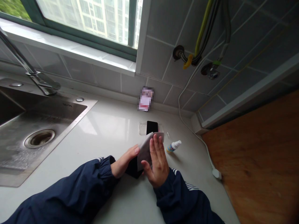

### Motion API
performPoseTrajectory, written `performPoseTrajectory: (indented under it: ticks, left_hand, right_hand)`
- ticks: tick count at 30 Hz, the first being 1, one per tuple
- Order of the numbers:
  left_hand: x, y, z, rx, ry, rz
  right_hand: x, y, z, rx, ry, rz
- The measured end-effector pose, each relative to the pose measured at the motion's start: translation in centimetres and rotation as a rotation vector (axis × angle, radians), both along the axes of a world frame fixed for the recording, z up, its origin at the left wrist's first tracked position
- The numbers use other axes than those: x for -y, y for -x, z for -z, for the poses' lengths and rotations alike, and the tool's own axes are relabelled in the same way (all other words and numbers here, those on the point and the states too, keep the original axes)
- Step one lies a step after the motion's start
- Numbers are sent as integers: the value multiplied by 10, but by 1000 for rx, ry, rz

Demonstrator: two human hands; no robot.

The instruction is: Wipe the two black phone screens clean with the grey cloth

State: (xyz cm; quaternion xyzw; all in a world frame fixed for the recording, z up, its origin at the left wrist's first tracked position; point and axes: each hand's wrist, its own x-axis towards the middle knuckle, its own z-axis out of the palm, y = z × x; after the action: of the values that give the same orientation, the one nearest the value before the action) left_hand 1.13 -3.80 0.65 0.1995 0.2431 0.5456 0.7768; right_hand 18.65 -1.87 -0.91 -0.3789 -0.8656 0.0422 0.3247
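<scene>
Stainless sink [53, 115] fills our left, with its round drain [39, 138] and a chrome mixer tap [30, 67] reaching over it below the window [86, 18]. On the white bench [109, 130], our left hand [125, 161] comes in from a navy sleeve [77, 183], fingers [134, 150] straight with their tips at the edge of a grey cloth [146, 151]; we cannot tell whether this hand grips anything. Below the hands, a dark flat object [133, 168] sits half hidden, too covered for us to name. Our right hand [157, 160] holds the cloth upright, fingers spread across its face and thumb low against it. Just beyond, a black smartphone [152, 127] lies on a clear plastic tray [142, 128], its near end behind the cloth. So far, the cloth is in hand against the dark object, while the smartphone and a small spray bottle [174, 146], tilted on its side, sit free of both hands. A blurred packet [146, 99] leans on the wall tiles [158, 62], and a white cable [187, 121] runs down to a plug [216, 174] beside a wooden board [252, 161].
</scene>
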Motion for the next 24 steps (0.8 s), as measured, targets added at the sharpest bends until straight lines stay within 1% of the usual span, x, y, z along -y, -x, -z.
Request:
performPoseTrajectory:
  ticks: [2, 4, 8, 10, 12, 14, 18, 20, 22, 24]
  left_hand:
    - [-3, 1, 0, -112, -19, -76]
    - [-7, 3, -3, -136, 15, -152]
    - [-11, 7, -17, -15, 133, -80]
    - [-11, 7, -22, 20, 146, -68]
    - [-11, 7, -23, 39, 140, -60]
    - [-10, 6, -22, 59, 134, -27]
    - [-8, 3, -19, 80, 95, 41]
    - [-7, 3, -16, 48, 142, 54]
    - [-6, 4, -14, 34, 191, 98]
    - [-6, 6, -12, 64, 173, 148]
  right_hand:
    - [2, 0, 2, 34, 29, -83]
    - [5, 0, 2, 85, 61, -176]
    - [10, 0, -4, 223, 117, -348]
    - [11, -1, -5, 256, 133, -404]
    - [11, -1, -5, 253, 137, -431]
    - [11, -1, -2, 226, 128, -413]
    - [10, 2, 3, 108, 106, -235]
    - [8, 3, 3, 15, 109, -156]
    - [6, 3, 3, -68, 115, -100]
    - [4, 2, 2, -120, 112, -57]
